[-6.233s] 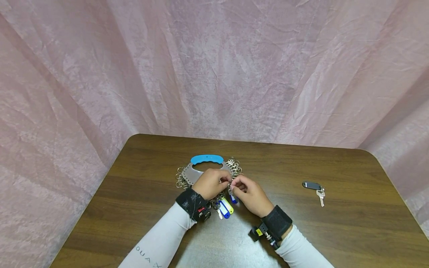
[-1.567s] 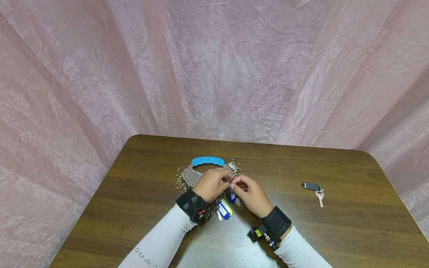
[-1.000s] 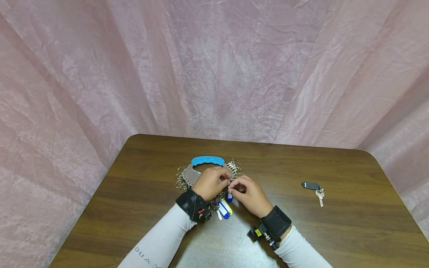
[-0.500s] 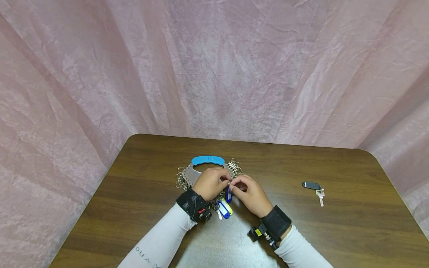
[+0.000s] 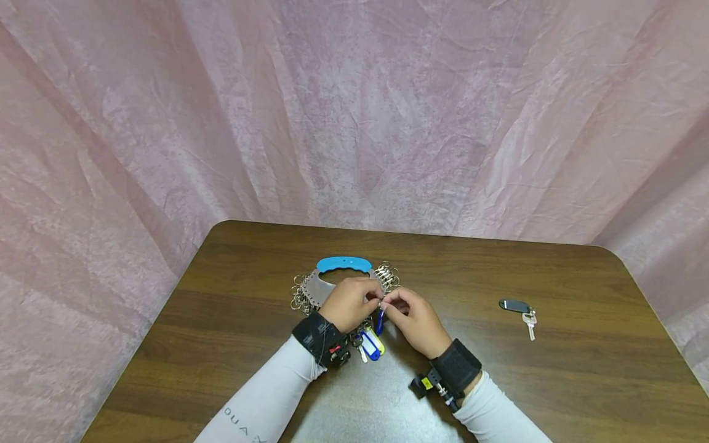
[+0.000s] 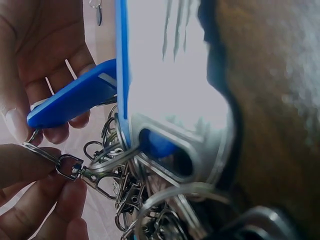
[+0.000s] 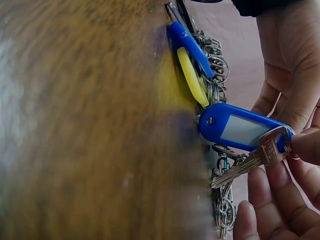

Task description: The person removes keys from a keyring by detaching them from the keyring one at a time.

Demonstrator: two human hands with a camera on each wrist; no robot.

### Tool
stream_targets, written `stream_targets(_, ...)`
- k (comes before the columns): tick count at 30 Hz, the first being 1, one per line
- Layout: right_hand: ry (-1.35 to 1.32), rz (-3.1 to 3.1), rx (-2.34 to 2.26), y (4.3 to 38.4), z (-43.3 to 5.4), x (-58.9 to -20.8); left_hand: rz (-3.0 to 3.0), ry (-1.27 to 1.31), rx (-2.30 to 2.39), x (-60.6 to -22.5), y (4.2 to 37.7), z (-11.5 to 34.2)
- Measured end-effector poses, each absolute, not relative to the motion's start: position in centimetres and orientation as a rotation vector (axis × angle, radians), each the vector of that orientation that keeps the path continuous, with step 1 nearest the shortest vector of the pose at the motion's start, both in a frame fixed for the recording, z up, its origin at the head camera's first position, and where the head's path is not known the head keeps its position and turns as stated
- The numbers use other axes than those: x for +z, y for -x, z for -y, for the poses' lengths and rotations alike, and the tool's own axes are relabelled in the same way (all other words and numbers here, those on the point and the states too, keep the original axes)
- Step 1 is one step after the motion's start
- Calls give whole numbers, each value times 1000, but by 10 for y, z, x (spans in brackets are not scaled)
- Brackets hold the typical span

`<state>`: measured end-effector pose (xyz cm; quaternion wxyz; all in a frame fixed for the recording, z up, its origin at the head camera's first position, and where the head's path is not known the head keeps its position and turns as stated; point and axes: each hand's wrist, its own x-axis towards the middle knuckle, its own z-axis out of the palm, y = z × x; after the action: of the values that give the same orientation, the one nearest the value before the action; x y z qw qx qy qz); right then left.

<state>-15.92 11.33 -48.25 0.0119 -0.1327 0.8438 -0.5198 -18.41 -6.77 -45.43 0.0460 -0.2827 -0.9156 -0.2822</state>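
A metal key holder with a blue handle (image 5: 343,264) lies on the table, small snap hooks and rings along its edge. Over its right side, my left hand (image 5: 349,303) pinches a split ring (image 6: 42,152) joined to a swivel snap hook (image 6: 97,180). My right hand (image 5: 412,320) meets it fingertip to fingertip, pinching a blue key tag (image 7: 245,126) by its ring end. A silver key (image 7: 262,155) hangs with that tag. Below my left hand hang another blue tag (image 5: 370,346), a yellow tag (image 5: 378,340) and a key (image 5: 362,354). The exact thumb contact on the ring is partly hidden.
A dark grey key tag (image 5: 514,306) with a silver key (image 5: 530,323) lies apart on the right of the wooden table (image 5: 249,258). Bunched snap hooks (image 5: 386,275) stick out at the holder's right edge. A pink curtain (image 5: 354,123) hangs behind the table.
The blue key tag at my right fingertips has turned from showing its face to nearly edge-on in the head view. Both hands have shifted only slightly; the holder stays in place.
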Motion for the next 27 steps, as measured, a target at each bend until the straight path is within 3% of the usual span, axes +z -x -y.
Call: stream_targets(27,329,-2624,-1638,161,-114,-482,2760,948,-848,-457,185,68)
